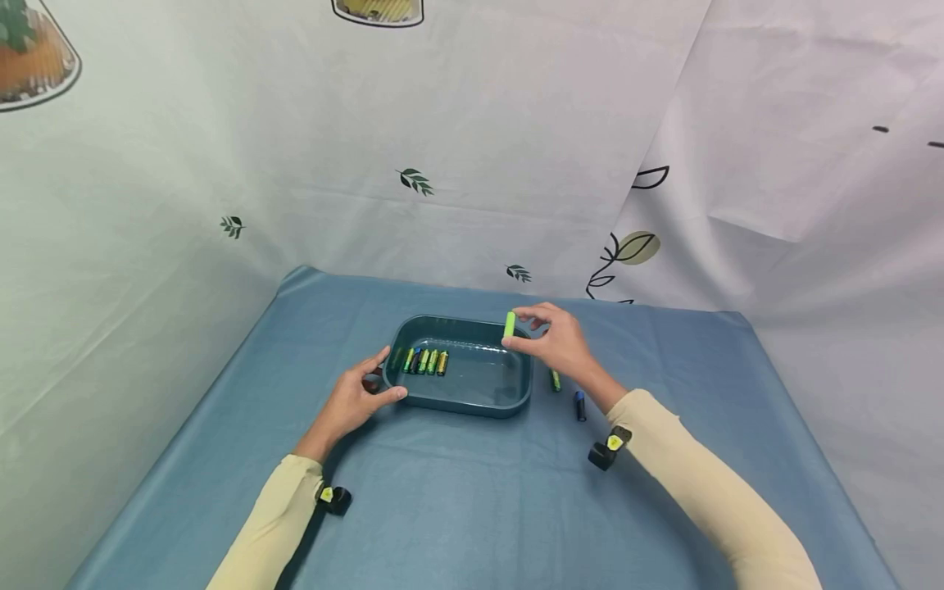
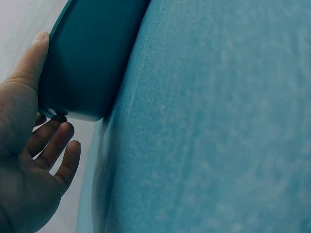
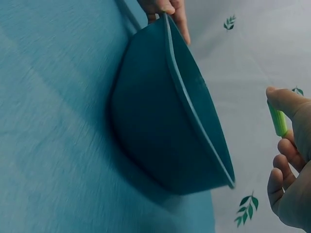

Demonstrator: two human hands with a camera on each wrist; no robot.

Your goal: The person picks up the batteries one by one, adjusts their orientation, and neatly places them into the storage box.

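Note:
A dark teal rectangular dish (image 1: 450, 406) sits on the table with several batteries (image 1: 428, 361) upright in a row at its left end. My left hand (image 1: 356, 399) holds the dish's left end, thumb at the near corner and forefinger at the far corner; in the left wrist view the other fingers (image 2: 71, 162) hang loosely below the end. My right hand (image 1: 558, 340) pinches a bright green battery (image 1: 510, 324) between thumb and fingers, raised above the dish's right end. The right wrist view shows the green battery (image 3: 278, 120) beyond the rim, partly covered by the thumb.
Right of the dish, a green battery (image 1: 555, 380) lies partly behind my right wrist, with a blue-and-black battery (image 1: 580, 406) nearer to me. A blue cloth (image 1: 457, 492) covers the table. White printed sheets (image 1: 479, 123) hang behind and at both sides.

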